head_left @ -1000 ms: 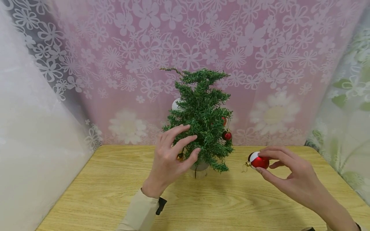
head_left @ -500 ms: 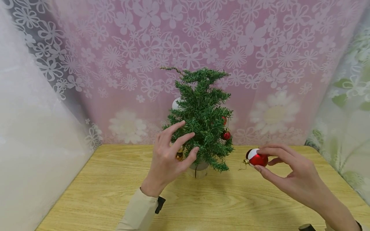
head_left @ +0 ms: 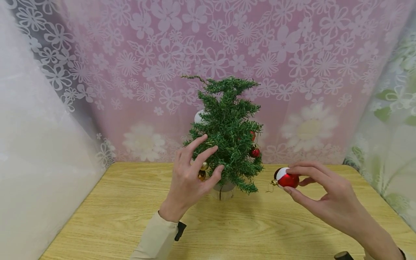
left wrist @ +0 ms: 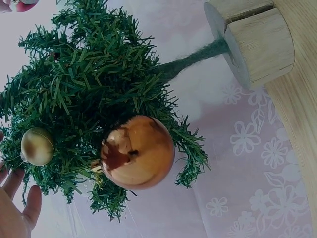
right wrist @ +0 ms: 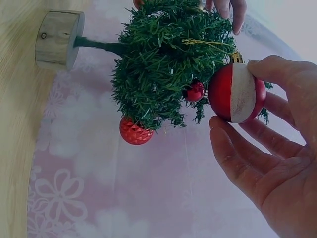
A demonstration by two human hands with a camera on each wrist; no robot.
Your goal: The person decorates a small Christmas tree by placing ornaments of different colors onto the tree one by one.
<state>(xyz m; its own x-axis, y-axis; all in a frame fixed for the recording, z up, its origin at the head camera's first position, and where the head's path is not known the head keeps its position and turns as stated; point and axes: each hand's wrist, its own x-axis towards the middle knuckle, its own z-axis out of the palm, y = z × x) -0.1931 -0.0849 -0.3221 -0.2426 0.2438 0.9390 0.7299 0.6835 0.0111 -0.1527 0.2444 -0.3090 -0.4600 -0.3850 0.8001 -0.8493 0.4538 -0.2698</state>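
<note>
A small artificial Christmas tree (head_left: 229,119) stands on a round wooden base (head_left: 222,193) in the middle of the table. In my right hand (head_left: 328,196), thumb and fingertips pinch a red and white bauble (right wrist: 237,92), its gold cap and thread pointing toward the tree. The left hand (head_left: 191,171) is spread at the tree's left side, fingers by the branches; whether they touch is unclear. Near that hand hang a copper-gold bauble (left wrist: 138,152) and a smaller pale gold bauble (left wrist: 37,146). On the tree's other side are a small dark red bauble (head_left: 255,152) and a textured red bauble (right wrist: 135,131).
A white ball (head_left: 199,116) shows partly behind the tree's left branches. The wooden table (head_left: 113,213) ends at a pink flowered curtain (head_left: 156,54). Pale sheets hang at the left and right sides. A dark object (head_left: 343,255) shows at the lower edge, by the right wrist.
My right hand has moved slightly left with the red and white bauble, closer to the tree. The left fingers have shifted a little, and the gold baubles beside them show more.
</note>
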